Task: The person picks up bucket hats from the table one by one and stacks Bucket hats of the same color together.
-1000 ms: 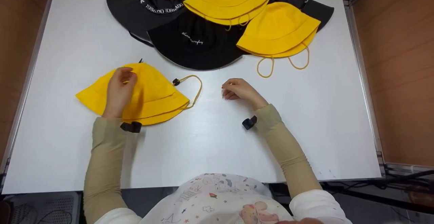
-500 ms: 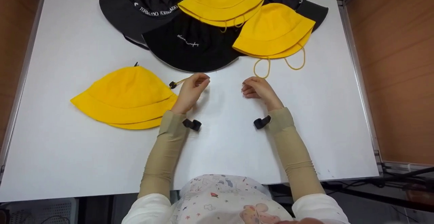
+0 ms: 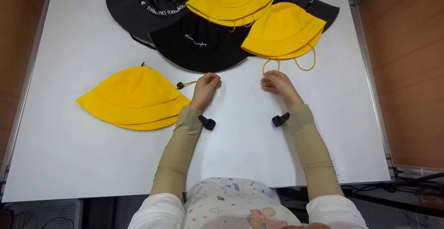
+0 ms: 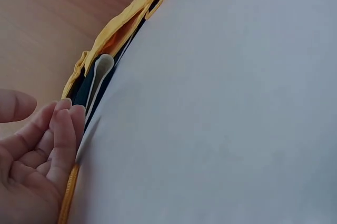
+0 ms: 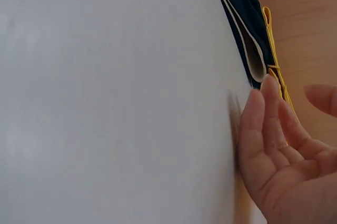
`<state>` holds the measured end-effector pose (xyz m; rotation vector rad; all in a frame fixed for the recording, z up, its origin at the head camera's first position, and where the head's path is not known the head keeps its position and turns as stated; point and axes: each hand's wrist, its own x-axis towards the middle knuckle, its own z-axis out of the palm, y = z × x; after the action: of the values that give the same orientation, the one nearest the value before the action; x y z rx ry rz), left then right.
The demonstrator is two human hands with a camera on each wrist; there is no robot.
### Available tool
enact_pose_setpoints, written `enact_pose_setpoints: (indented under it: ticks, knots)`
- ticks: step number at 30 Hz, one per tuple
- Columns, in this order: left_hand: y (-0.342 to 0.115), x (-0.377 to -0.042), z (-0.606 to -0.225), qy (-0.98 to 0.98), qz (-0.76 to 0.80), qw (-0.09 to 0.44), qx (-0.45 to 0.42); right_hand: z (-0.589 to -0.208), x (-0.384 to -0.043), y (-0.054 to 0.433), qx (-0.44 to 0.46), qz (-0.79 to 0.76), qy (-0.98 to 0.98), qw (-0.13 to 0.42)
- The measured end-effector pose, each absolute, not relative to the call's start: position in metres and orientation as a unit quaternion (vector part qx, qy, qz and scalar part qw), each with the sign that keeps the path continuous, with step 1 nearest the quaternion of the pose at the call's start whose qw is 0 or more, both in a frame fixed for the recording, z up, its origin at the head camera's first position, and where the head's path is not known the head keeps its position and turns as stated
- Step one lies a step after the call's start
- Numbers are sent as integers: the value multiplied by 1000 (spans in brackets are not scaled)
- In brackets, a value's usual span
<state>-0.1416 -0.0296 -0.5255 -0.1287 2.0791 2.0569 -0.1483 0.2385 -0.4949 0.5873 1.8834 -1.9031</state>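
Observation:
Loosely bent fingers with nothing between them show on my left hand (image 3: 205,90), which is over the table right of a yellow bucket hat (image 3: 130,93). It covers part of that hat's cord (image 3: 189,83), which has a black toggle (image 3: 180,85). My right hand (image 3: 281,87) holds nothing; its fingertips overlap the cord loop of another yellow hat (image 3: 282,31) in the head view. From the right wrist, the thumb (image 5: 322,99) stands apart from the fingers. A black bucket hat (image 3: 201,53) with white script lies beyond both hands.
At the back, a third yellow hat (image 3: 230,1) overlaps the black one. A dark hat with lettering (image 3: 138,15) lies at the back left, another dark hat (image 3: 326,12) at the back right. Wooden panels (image 3: 404,73) flank the white table (image 3: 242,145).
My left hand has moved right, off the left yellow hat, to beside its cord. My right hand has shifted right and forward to the cord loop of the right yellow hat.

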Motion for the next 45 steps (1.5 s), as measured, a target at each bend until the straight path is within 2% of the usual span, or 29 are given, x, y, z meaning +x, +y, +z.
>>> enact_pose_setpoints:
  ticks: [9,16,27,34,45]
  knots:
    - [-26,-143,-527,650,749,117,-54,-458,-183,298,346,-808,469,87]
    - [-33,-143,-527,632,761,129,-66,-454,-200,322,445,-800,395,80]
    - [-35,-146,-526,633,761,125,-70,-455,-218,331,425,-796,425,78]
    - [-40,-145,-525,639,759,103,-72,-469,-224,321,448,-816,361,53]
    - [-34,-140,-529,631,764,114,-76,-479,-234,296,436,-841,318,35]
